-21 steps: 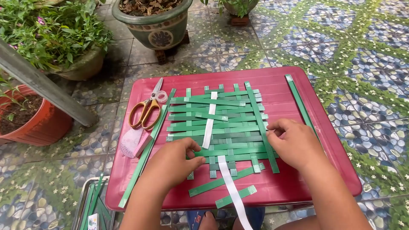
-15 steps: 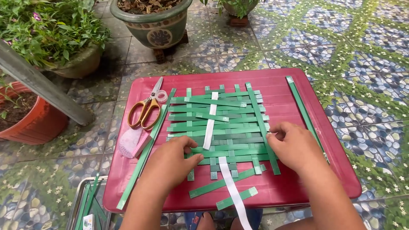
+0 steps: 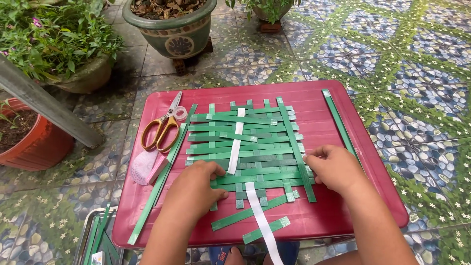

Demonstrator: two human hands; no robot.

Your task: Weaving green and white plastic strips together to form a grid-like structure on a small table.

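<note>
My left hand (image 3: pixel 196 189) presses flat on the woven mat of green plastic strips (image 3: pixel 245 147), gripping nothing; my right hand (image 3: pixel 333 169) pinches its right edge. Mat lies mid red plastic bench (image 3: pixel 314 98); white strip (image 3: pixel 237 142) runs lengthwise toward me.

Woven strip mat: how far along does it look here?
Done: most of the green woven mat is interlaced. In hand: left hand and right hand press its near edge. Left: loose green strips and the white strip trail unwoven below.
</note>
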